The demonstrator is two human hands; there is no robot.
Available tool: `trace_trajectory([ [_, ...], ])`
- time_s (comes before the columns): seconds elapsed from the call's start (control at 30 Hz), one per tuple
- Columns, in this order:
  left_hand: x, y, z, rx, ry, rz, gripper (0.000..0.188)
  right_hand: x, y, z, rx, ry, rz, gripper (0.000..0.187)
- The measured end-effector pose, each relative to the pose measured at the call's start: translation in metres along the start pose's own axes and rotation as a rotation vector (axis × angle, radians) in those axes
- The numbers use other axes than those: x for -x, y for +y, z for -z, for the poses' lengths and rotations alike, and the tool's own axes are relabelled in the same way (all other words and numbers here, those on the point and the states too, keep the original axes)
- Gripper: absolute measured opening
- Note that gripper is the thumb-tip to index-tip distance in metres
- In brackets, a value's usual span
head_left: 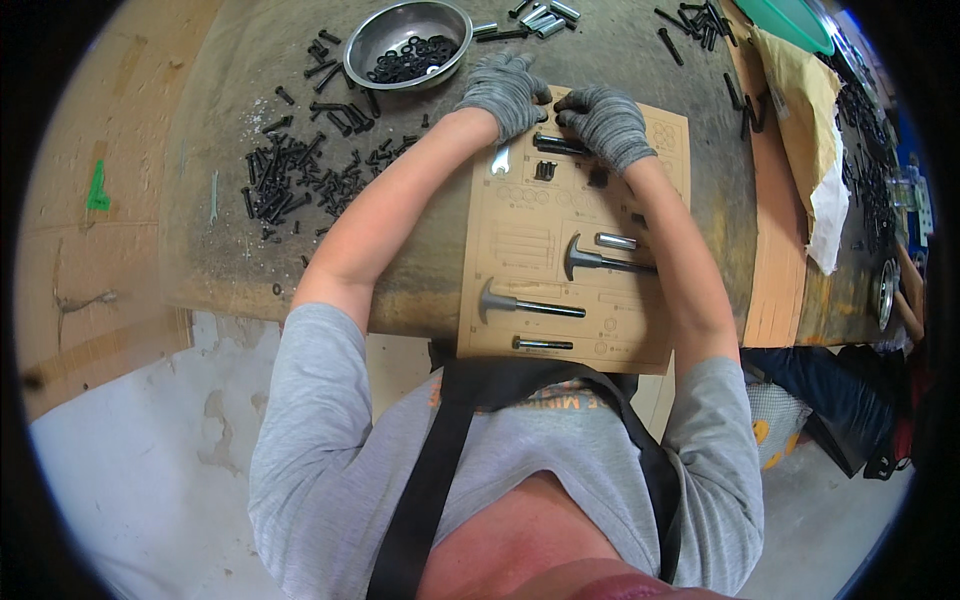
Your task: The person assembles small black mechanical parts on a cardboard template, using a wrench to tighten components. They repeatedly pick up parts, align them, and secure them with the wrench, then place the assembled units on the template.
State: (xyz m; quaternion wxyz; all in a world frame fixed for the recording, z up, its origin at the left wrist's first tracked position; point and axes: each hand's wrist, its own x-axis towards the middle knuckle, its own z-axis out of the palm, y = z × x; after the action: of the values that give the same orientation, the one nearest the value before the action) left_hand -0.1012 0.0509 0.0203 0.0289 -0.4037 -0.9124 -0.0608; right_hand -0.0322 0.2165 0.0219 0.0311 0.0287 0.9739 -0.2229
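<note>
A brown cardboard sheet (485, 225) with printed outlines lies in front of me. My left hand (503, 95), in a grey knit glove, is at its upper left corner, fingers curled together. Close beside it, my gloved right hand (607, 122) also has its fingers bent in at the top edge. Whatever either hand pinches is too small or hidden. Below them are black bolts (558, 145), short black screws (545, 171) and a small silver wrench (501, 158). Lower down lie a silver tube (615, 241), two hammer-shaped metal pieces (535, 307) and a long bolt (543, 344).
A steel bowl (362, 45) of black rings and nuts stands left of my hands. Many black bolts (285, 175) are scattered by my left arm, near a thin wrench (214, 197). Silver tubes (545, 20) lie beyond; a torn paper sack (800, 110) is at right.
</note>
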Motion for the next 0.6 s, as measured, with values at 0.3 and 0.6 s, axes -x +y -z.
trace_trajectory([
  [0.3,0.0024,-0.0019,-0.0052,0.088,0.008,-0.006,0.024,-0.003,0.0026,-0.007,-0.022,0.028,-0.01,0.023],
  [0.6,0.0029,0.0059,-0.0067,0.056,-0.028,0.061,0.028,0.0007,0.0001,-0.0065,-0.063,0.031,-0.03,0.023],
])
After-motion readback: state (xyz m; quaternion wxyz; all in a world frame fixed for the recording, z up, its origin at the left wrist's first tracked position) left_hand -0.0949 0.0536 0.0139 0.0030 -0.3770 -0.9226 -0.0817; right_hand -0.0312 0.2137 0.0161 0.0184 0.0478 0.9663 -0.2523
